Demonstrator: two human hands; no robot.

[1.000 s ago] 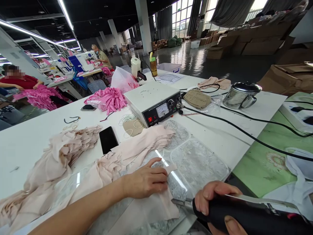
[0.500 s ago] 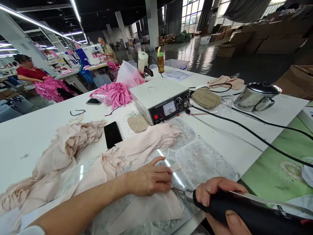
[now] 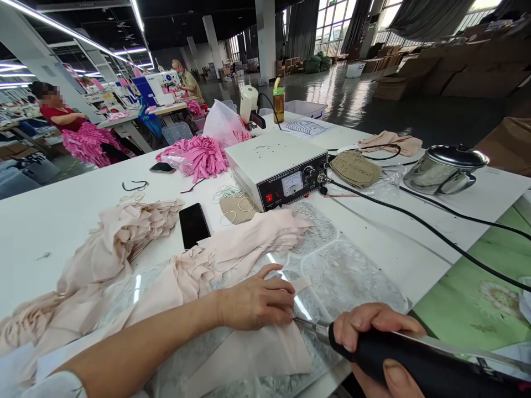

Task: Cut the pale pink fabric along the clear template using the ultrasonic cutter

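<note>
Right now, the left hand (image 3: 257, 303) is lying palm down, its fingers slightly spread, and is pressing on a thin pale pink fabric piece (image 3: 257, 354), which is spreading out below it toward the wearer. The right hand (image 3: 367, 318) is wrapping its fingers and thumb around a thick black-handled tool (image 3: 440, 362). The tool's metal tip (image 3: 309, 326) is pointing left and sitting just beside the left fingertips, over the fabric; whether it is touching the cloth, I cannot tell. The two hands are staying apart, with the tip between them.

Under the left hand, a clear sheet (image 3: 348, 271) is covering part of the white table (image 3: 33, 226). Just beyond that hand, a layered fabric stack (image 3: 257, 232) is lying, and a bunched fabric pile (image 3: 103, 254) is resting farther left. Beyond the hands, a black phone (image 3: 194, 225) and a control box (image 3: 265, 160) are sitting, while a steel mug (image 3: 435, 172) is standing beyond the right hand.
</note>
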